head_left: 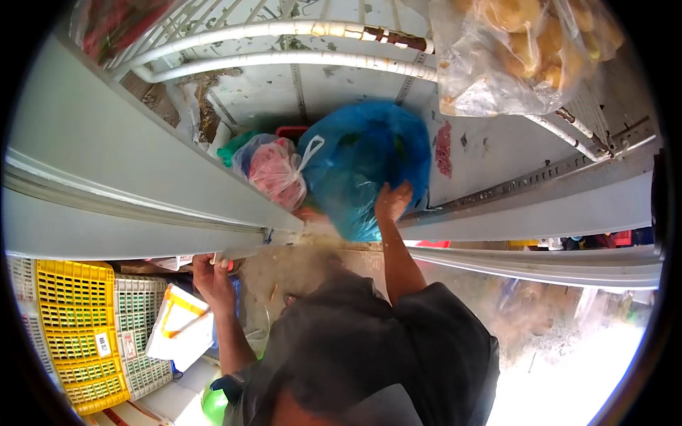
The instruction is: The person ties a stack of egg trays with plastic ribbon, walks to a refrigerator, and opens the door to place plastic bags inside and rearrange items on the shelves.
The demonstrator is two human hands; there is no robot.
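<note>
My right hand (393, 203) is at the near right side of a large blue plastic bag (355, 167), its fingers bent into the thin film. The bag is bulging, and dark green shapes show faintly through it. Against its left side sits a knotted clear plastic bag (275, 169) with pink contents and white handles. On the left, my left hand (213, 278) has its fingers curled at the outer edge of a pale cabinet door (163, 181). A small whitish piece shows at those fingertips; its kind is unclear.
Above the bags runs a white wire shelf (284, 30) with rusty patches, holding a clear bag of round yellowish items (529, 50). Yellow crates (78, 319) and a white foam box (179, 323) stand outside at left. Another door panel (540, 206) borders the right.
</note>
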